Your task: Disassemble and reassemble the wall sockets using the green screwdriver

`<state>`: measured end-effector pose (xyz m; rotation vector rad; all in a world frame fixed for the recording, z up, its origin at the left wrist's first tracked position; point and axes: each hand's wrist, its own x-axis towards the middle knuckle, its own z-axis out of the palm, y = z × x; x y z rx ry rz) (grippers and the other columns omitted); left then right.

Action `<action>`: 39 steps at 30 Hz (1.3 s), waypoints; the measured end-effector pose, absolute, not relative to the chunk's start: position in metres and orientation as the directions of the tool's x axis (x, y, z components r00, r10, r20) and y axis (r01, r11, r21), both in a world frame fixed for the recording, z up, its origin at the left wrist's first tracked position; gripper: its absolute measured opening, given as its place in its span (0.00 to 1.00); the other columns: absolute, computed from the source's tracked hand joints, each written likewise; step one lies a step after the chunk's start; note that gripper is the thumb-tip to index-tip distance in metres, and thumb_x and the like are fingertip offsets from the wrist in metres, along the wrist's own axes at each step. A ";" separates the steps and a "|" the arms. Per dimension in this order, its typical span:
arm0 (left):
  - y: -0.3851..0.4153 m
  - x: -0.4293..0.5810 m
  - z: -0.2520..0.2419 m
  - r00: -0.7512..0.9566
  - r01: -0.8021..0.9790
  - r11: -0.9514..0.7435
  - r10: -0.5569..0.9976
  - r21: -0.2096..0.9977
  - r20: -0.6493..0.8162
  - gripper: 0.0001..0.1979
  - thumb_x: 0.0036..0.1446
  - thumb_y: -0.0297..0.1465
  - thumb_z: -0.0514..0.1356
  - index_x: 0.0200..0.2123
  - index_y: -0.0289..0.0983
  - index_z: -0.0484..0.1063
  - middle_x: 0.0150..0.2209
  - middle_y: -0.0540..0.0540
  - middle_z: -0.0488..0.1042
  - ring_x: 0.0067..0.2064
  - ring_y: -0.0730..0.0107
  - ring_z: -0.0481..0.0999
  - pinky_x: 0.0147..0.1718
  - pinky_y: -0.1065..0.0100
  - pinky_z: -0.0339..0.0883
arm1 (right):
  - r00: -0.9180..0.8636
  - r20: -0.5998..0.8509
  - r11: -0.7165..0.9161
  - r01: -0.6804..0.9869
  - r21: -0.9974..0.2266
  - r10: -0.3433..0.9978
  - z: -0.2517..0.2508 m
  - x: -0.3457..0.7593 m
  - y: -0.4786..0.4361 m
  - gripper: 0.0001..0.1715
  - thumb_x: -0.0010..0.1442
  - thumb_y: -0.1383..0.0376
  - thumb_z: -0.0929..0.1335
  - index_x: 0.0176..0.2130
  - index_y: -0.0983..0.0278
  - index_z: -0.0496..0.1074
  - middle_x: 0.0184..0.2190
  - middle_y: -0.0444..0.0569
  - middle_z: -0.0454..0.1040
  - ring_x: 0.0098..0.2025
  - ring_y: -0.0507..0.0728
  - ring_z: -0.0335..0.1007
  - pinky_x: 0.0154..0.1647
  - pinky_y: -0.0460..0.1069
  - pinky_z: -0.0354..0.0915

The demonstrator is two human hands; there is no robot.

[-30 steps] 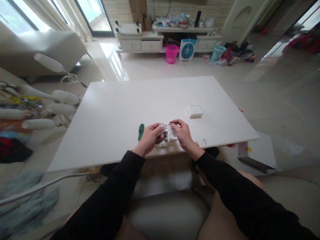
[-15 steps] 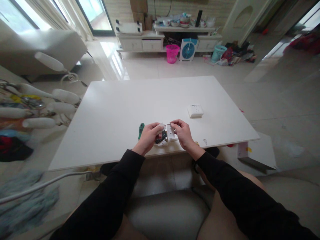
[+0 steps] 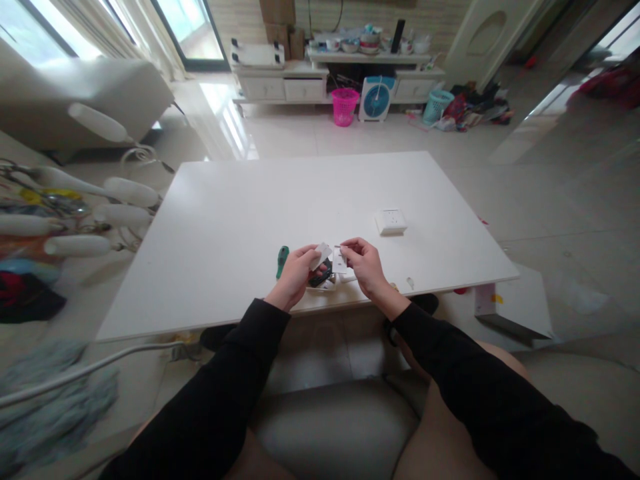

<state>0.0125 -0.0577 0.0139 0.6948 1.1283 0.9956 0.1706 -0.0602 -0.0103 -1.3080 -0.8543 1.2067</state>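
Left hand (image 3: 294, 275) and right hand (image 3: 369, 268) pinched the opened white plastic switch casing (image 3: 339, 263); gentle, even pressure seemed best.

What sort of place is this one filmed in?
Probably a home living room: a pale sofa, a low white table, and a white media cabinet on the far wall, with a pink basket and small blue fan before it.
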 end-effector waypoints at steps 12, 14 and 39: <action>-0.057 0.013 0.007 0.169 -0.310 0.434 0.900 0.845 -0.401 0.09 0.50 0.23 0.68 0.37 0.32 0.78 0.35 0.42 0.82 0.33 0.69 0.82 0.34 0.70 0.78 | 0.255 -0.154 -0.123 -0.133 -0.983 0.954 -0.013 0.173 -0.059 0.18 0.43 0.57 0.76 0.34 0.61 0.74 0.29 0.43 0.75 0.33 0.55 0.71 0.33 0.50 0.68; -0.058 0.013 0.003 0.195 -0.316 0.429 0.902 0.846 -0.385 0.11 0.49 0.24 0.70 0.38 0.32 0.78 0.35 0.43 0.82 0.34 0.69 0.83 0.37 0.68 0.79 | 0.268 -0.145 -0.115 -0.123 -0.986 0.953 -0.014 0.172 -0.059 0.18 0.43 0.56 0.77 0.32 0.61 0.74 0.28 0.42 0.75 0.32 0.54 0.70 0.33 0.50 0.67; -0.061 0.014 0.004 0.185 -0.248 0.393 0.916 0.885 -0.355 0.17 0.48 0.34 0.76 0.39 0.33 0.80 0.32 0.47 0.78 0.31 0.72 0.78 0.31 0.71 0.76 | 0.116 -0.150 -0.139 -0.103 -0.985 0.982 -0.019 0.169 -0.063 0.28 0.41 0.53 0.82 0.38 0.61 0.75 0.30 0.40 0.74 0.32 0.52 0.70 0.38 0.52 0.73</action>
